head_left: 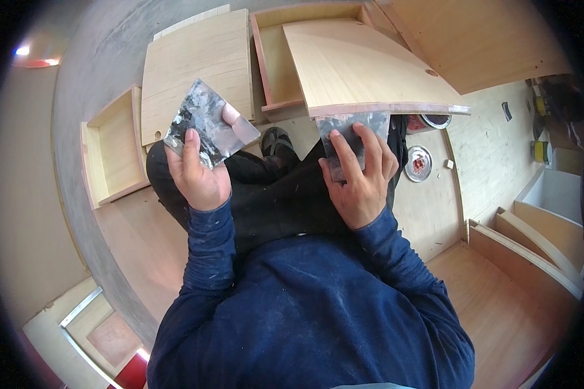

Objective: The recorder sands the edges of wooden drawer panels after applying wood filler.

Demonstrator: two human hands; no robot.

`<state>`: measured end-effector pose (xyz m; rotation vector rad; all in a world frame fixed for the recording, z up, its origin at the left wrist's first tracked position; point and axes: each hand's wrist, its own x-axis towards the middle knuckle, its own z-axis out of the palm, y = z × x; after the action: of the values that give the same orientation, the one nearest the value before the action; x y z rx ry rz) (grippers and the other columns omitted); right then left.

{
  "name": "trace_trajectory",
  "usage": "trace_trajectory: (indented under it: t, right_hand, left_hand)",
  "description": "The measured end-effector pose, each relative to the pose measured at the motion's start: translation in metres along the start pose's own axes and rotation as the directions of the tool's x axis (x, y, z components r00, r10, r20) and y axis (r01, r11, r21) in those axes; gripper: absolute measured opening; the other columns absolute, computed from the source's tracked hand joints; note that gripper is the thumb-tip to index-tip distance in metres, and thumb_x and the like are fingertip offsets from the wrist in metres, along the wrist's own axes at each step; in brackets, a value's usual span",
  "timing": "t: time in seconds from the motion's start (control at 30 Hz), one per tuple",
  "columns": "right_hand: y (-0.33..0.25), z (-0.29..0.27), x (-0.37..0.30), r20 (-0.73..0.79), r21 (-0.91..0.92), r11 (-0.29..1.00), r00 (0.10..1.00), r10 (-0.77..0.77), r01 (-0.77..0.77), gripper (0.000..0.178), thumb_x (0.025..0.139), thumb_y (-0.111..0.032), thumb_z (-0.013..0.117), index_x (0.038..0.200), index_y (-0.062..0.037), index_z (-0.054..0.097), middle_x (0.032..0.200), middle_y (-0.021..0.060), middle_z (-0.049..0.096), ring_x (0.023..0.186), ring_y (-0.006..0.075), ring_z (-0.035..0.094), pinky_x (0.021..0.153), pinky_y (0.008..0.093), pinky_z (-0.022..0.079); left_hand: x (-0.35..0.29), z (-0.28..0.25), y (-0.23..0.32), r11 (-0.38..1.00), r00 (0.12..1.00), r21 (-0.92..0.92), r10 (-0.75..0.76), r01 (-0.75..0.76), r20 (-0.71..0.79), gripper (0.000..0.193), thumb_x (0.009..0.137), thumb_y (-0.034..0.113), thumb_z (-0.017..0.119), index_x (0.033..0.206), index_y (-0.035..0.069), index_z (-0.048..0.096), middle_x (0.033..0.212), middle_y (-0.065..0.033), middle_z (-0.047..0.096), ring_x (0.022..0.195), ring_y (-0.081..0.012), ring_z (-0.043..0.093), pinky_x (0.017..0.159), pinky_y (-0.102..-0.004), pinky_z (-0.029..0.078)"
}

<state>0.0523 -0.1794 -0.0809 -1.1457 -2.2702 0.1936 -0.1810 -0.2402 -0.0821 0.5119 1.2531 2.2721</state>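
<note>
My left hand (199, 185) grips a thin, smeared metal spreader plate (204, 123), thumb on top, tilted above my left knee. A small pinkish dab (230, 115), which looks like filler paste, lies near its right edge. In my right hand (365, 178) is a second flat metal spreader (342, 122), fingers spread across its face. Its far edge meets the near edge of a pale wooden panel (363, 65), where a pinkish strip (396, 109) runs along the wood. The thumb's side of the right grip is partly hidden.
Right of my knee stands an open can (429, 122), partly under the panel. A round lid (418, 163) with reddish paste lies nearby. A wooden drawer (113, 149) and another panel (198, 65) are on the left; curved wooden boards (532, 240) stand at right.
</note>
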Motion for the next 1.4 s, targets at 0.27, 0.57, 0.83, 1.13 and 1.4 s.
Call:
trace_trajectory:
  t: [0.27,0.57,0.83,1.13,1.4]
  right_hand:
    - [-0.004,0.005,-0.005,0.020,-0.021,1.000,1.000,0.010,-0.009,0.066,0.065,-0.014,0.088,0.126,-0.0191,0.064,0.136,0.0110,0.050,0.123,0.0330,0.047,0.102,0.0444,0.036]
    - [-0.008,0.008,-0.003,0.012,0.040,0.999,1.000,0.026,-0.027,0.070,0.062,-0.016,0.090,0.127,-0.0193,0.064,0.139,0.0118,0.048,0.125,0.0330,0.046,0.103,0.0440,0.035]
    - [-0.013,0.006,0.001,0.019,0.038,0.999,1.000,0.024,-0.025,0.069,0.063,-0.015,0.090,0.127,-0.0193,0.065,0.138,0.0117,0.048,0.125,0.0337,0.045,0.104,0.0440,0.035]
    - [-0.013,0.006,-0.003,0.021,0.038,0.999,0.999,0.026,-0.027,0.069,0.063,-0.015,0.089,0.127,-0.0193,0.064,0.138,0.0121,0.048,0.124,0.0341,0.046,0.104,0.0445,0.035]
    - [-0.026,-0.015,0.006,0.139,-0.013,0.998,0.989,0.056,-0.054,0.065,0.065,-0.015,0.087,0.126,-0.0167,0.064,0.137,0.0131,0.049,0.124,0.0354,0.046,0.103,0.0451,0.038]
  left_hand:
    - [0.000,0.000,0.002,1.000,1.000,0.007,0.001,0.000,-0.027,0.025,0.098,0.008,0.054,0.122,0.000,0.056,0.121,-0.0116,0.061,0.111,-0.0231,0.060,0.098,-0.0402,0.048]
    - [0.001,-0.007,-0.001,1.000,1.000,0.007,-0.002,0.002,0.001,0.041,0.098,0.010,0.054,0.136,-0.004,0.044,0.127,-0.0164,0.058,0.118,-0.0286,0.058,0.101,-0.0434,0.046]
    - [0.000,-0.007,-0.002,0.999,1.000,0.036,-0.008,0.007,0.012,0.041,0.099,0.012,0.053,0.135,-0.006,0.044,0.125,-0.0166,0.059,0.115,-0.0284,0.059,0.099,-0.0423,0.046]
    - [-0.001,-0.007,-0.001,0.998,0.999,0.041,-0.044,0.045,-0.024,0.041,0.098,0.011,0.054,0.135,-0.005,0.045,0.126,-0.0162,0.058,0.116,-0.0284,0.058,0.100,-0.0429,0.045]
    - [-0.010,-0.001,0.002,0.998,0.998,-0.006,-0.070,0.070,-0.001,0.032,0.098,0.011,0.055,0.127,-0.002,0.051,0.122,-0.0140,0.060,0.112,-0.0248,0.060,0.098,-0.0393,0.049]
